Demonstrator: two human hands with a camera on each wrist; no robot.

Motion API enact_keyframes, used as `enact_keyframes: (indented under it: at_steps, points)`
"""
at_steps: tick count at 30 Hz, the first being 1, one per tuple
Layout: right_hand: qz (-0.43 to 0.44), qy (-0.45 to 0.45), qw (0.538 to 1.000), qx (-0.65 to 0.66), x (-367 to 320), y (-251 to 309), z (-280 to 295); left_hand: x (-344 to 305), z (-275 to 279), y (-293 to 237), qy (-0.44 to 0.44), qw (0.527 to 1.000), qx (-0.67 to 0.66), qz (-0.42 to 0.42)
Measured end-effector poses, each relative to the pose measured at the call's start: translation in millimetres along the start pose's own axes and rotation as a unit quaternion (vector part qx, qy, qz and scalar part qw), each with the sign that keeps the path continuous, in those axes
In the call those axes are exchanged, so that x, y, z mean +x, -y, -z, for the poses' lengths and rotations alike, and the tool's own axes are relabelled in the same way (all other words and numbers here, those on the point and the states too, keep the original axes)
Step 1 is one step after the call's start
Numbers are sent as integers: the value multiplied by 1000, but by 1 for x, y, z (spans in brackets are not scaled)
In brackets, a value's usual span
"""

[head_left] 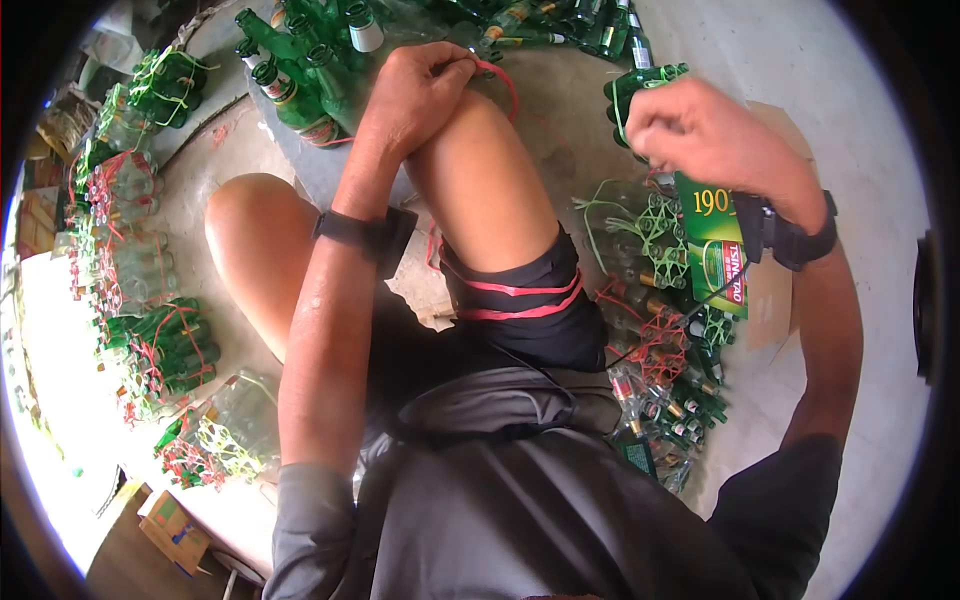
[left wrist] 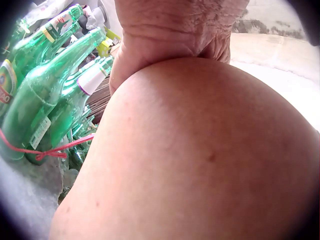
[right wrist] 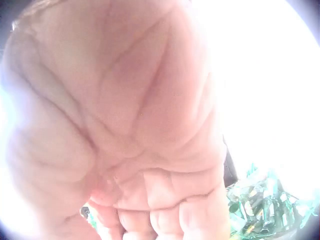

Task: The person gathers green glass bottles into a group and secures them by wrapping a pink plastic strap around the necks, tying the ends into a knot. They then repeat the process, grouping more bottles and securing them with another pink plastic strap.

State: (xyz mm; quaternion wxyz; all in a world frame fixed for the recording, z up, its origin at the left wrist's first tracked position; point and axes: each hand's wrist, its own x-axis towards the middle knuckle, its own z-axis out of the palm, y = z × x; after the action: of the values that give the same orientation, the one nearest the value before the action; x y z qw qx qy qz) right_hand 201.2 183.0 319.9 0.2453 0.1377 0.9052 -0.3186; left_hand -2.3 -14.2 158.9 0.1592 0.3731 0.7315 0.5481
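Observation:
My left hand (head_left: 425, 95) lies against my raised knee (head_left: 485, 170) in the head view, fingers curled, pinching a red plastic string (head_left: 511, 82) that loops down past the knee. Beside it stands a cluster of green glass bottles (left wrist: 37, 95), with red string (left wrist: 50, 151) knotted round their lower part and stretched toward my leg. The right hand (head_left: 695, 130) is raised off to the right, blurred, with its fingers loosely bent. In the right wrist view, the right palm (right wrist: 145, 100) shows nothing held. More red string (head_left: 520, 305) circles my thigh over the shorts.
Bottle bundles tied with green and red string line the left (head_left: 135, 270) and right (head_left: 650, 245). A green bottle bundle (head_left: 620, 95) lies behind the right hand, near a green printed carton (head_left: 715, 260). Loose green bottles (head_left: 590, 25) lie at the back.

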Motion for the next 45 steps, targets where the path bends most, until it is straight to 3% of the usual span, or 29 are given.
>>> enact_keyframes:
  at_steps: [1, 2, 3, 5, 7, 15, 19, 21, 23, 25, 27, 29, 30, 32, 34, 36, 37, 39, 41, 43, 45]
  points:
    - [0, 35, 999, 37, 7, -6, -8, 0, 1, 0, -2, 1000, -1, 3]
    - [33, 79, 995, -48, 9, -16, -12, 0, 2, -1, -1, 1000, 3, -1]
    - [-18, 115, 992, -40, 7, -31, -21, -1, 3, -2, 2, 1000, 7, -5]
    - [6, 150, 978, -144, -11, -44, -33, -1, 4, -1, 6, 1000, 2, 3]
    - [-26, 192, 950, -244, -42, -78, -64, 0, 2, 0, 12, 1000, -10, 10]
    - [-179, 403, 890, -115, -197, -169, -252, 3, 1, -1, 45, 999, -1, 20]
    - [-145, 523, 839, -52, -268, -169, -332, 3, -2, -2, 24, 999, -18, 20]
    - [-284, 653, 699, 65, -280, -151, -341, 3, -1, -3, 26, 1000, -11, 0]
    - [-274, 645, 707, 99, -279, -125, -314, 1, -6, 2, 24, 1000, -20, 3]
    - [-148, 655, 741, 18, -256, -103, -281, 5, -5, 3, 23, 1000, -20, -1]
    - [-58, 443, 894, 21, -240, -73, -210, 5, -9, -1, 24, 999, -19, 11]
    - [51, 257, 965, -19, -197, -40, -134, 6, -10, -3, 27, 999, -16, 15]
    - [-11, 318, 942, -104, -159, -10, -95, 7, -9, -4, 27, 999, -11, 22]
    - [-89, 214, 958, -168, -113, 22, -43, 6, -10, -2, 12, 1000, -15, 14]
    - [38, 29, 979, -200, -72, 8, -12, 4, -10, 1, -1, 1000, -12, 9]
    - [34, -93, 978, -185, -23, 20, 10, 4, -11, 2, -18, 999, -52, 1]
    - [45, -96, 976, -188, 2, 18, 12, 3, -11, 2, -35, 998, -38, -23]
    - [195, -239, 951, 1, 57, 5, 1, 1, -8, -1, -22, 999, -24, -13]
    - [204, -219, 954, 23, 101, -2, -12, 2, -11, 3, -40, 999, 5, -24]
    - [216, -192, 949, 128, 130, 3, -36, -1, -15, 4, -65, 997, 13, -31]
    - [209, -169, 954, 137, 147, 9, -50, -3, -17, -2, -97, 995, -34, -11]
